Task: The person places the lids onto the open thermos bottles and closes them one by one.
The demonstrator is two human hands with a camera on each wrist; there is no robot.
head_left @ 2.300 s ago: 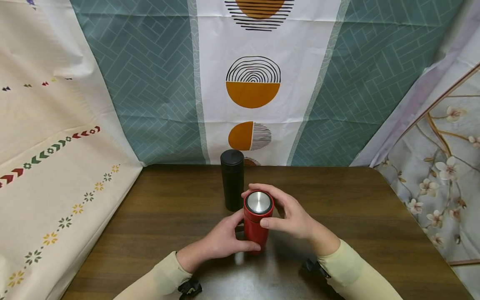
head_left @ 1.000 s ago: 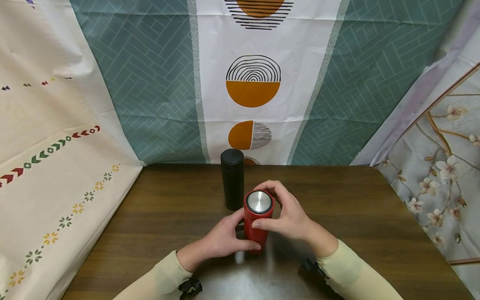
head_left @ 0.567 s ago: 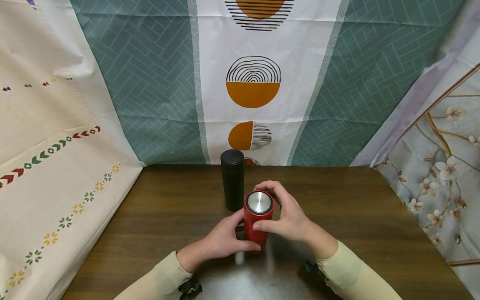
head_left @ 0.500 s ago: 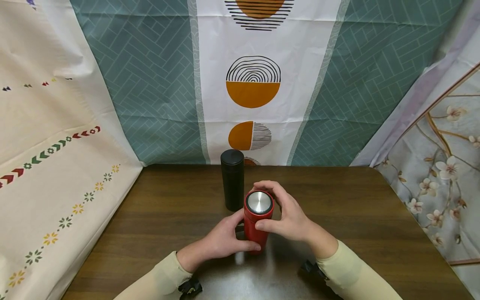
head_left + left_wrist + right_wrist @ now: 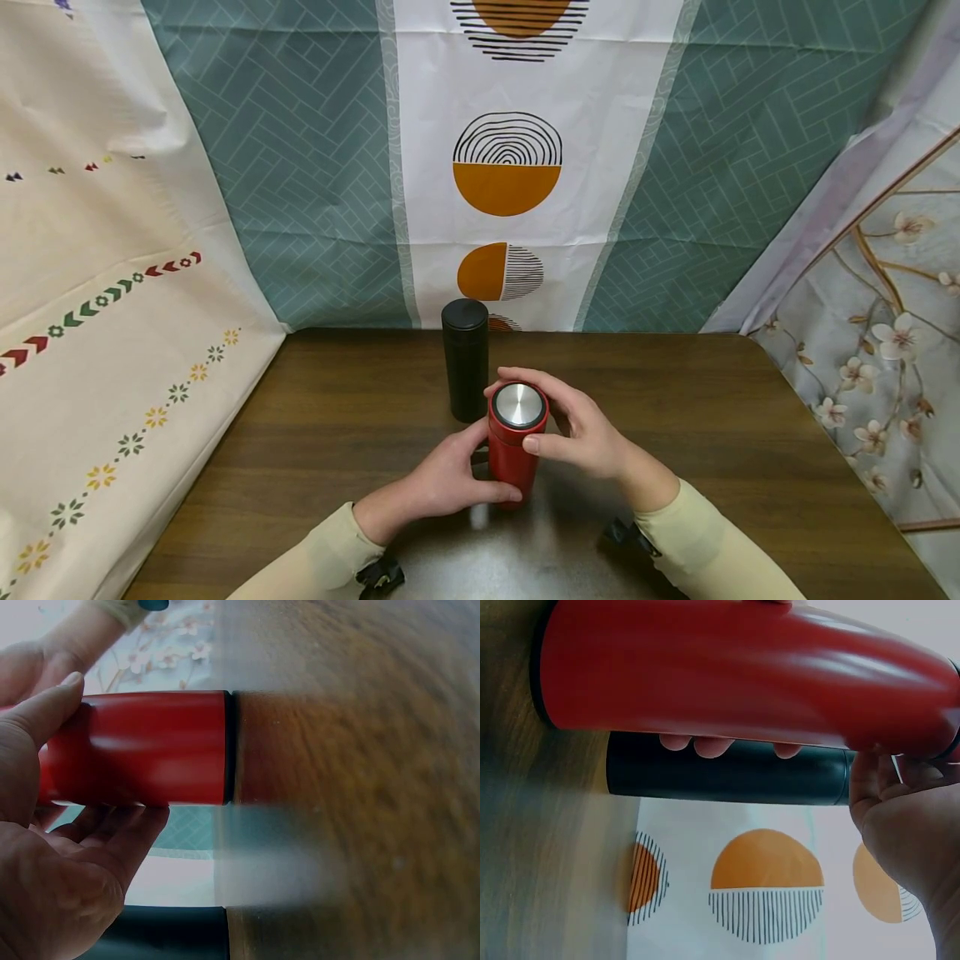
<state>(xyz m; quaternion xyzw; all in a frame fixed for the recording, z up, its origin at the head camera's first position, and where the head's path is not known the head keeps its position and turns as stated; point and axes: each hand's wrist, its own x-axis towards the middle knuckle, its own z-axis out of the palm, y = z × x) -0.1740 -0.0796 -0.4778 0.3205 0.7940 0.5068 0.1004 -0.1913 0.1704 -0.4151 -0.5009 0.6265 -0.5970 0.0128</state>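
Note:
A red thermos [image 5: 513,461] with a silver-topped lid [image 5: 519,405] stands upright on the wooden table. My left hand [image 5: 441,477] grips its body from the left, thumb across the front; the left wrist view shows the fingers curled along the far side of the red thermos [image 5: 165,746]. Around the top, at the lid, my right hand [image 5: 588,433] holds on, with its thumb in front and fingers behind. In the right wrist view, the right hand [image 5: 911,825] has its fingertips against the upper end, partly hidden.
Just behind and left of the red one, a black thermos [image 5: 466,367] stands upright, close to both hands. A patterned cloth [image 5: 322,167] hangs along the table's [image 5: 337,392] back edge. More cloths hang at the left and right sides.
My right hand first turned around the lid, its thumb moving left, then turned back, its thumb moving right again. My left hand and the red thermos have stayed in place.

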